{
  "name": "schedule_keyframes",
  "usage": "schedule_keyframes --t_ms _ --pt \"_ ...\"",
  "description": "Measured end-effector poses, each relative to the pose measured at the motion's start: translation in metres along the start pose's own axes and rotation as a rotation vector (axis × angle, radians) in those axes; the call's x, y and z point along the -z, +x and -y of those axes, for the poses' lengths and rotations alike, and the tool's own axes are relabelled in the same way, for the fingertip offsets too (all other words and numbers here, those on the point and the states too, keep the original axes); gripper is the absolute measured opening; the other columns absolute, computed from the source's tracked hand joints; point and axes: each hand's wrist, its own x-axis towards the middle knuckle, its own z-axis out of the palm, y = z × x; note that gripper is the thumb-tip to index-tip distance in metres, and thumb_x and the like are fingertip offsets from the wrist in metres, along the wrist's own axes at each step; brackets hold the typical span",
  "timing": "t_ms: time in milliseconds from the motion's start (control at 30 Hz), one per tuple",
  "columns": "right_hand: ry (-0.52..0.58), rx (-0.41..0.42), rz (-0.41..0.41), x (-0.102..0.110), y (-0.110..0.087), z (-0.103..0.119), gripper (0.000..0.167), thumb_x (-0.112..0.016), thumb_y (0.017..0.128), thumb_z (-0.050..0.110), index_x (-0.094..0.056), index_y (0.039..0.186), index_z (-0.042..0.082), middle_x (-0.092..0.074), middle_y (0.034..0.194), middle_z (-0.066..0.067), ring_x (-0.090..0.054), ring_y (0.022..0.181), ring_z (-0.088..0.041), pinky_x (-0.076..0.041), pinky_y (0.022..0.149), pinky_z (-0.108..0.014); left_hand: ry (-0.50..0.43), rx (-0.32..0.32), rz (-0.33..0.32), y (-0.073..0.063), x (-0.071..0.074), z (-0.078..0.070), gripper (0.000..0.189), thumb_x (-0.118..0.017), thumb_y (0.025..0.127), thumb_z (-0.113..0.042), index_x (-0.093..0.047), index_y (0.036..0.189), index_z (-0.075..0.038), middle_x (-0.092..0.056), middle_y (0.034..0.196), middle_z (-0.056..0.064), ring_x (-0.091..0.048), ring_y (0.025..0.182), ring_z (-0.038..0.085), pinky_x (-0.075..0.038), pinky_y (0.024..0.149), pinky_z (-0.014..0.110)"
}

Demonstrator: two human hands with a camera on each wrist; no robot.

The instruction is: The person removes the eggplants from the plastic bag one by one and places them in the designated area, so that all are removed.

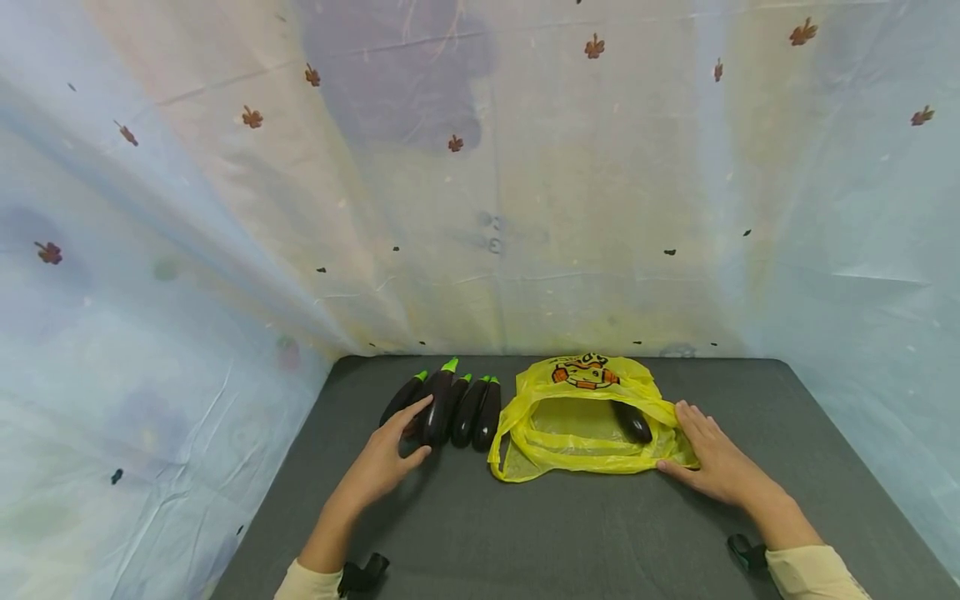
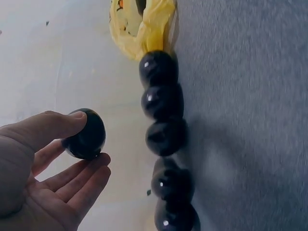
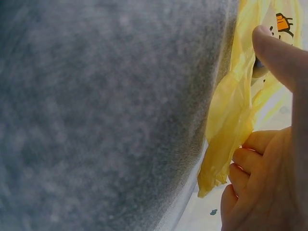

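Observation:
My left hand (image 1: pixel 378 467) holds a dark, glossy eggplant (image 2: pixel 89 137) between thumb and fingers. In the left wrist view it hangs apart from a row of several eggplants (image 2: pixel 162 103) on the table. The head view shows the held eggplant (image 1: pixel 437 417), green stem end pointing away, overlapping that row. To the right lies a yellow plastic bag (image 1: pixel 525 458), its mouth spread toward me. One eggplant (image 1: pixel 633 422) shows inside it, partly hidden by the bag's upper edge. My right hand (image 1: pixel 716 458) grips the bag's right side, thumb (image 3: pixel 279 57) at the near edge and fingers (image 3: pixel 250 161) farther back.
Everything lies on a dark grey table (image 1: pixel 570 542). A pale plastic sheet (image 1: pixel 525 192) with leaf prints hangs behind and along both sides. Dark straps with small devices (image 1: pixel 367 575) sit at both wrists.

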Motion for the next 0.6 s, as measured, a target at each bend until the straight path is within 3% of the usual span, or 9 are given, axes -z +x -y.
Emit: schedule_keyframes --t_ms 600 --pt "0.012 0.032 -0.026 -0.001 0.0 -0.003 0.109 -0.073 0.099 0.055 -0.013 0.171 -0.002 -0.018 0.173 -0.034 -0.018 0.157 -0.057 -0.004 0.133 -0.059 0.049 0.049 -0.024 0.001 0.025 0.032 0.086 -0.078 0.1 -0.008 -0.032 0.171 -0.021 -0.041 0.166 0.022 -0.057 0.138 0.046 -0.05 0.11 0.064"
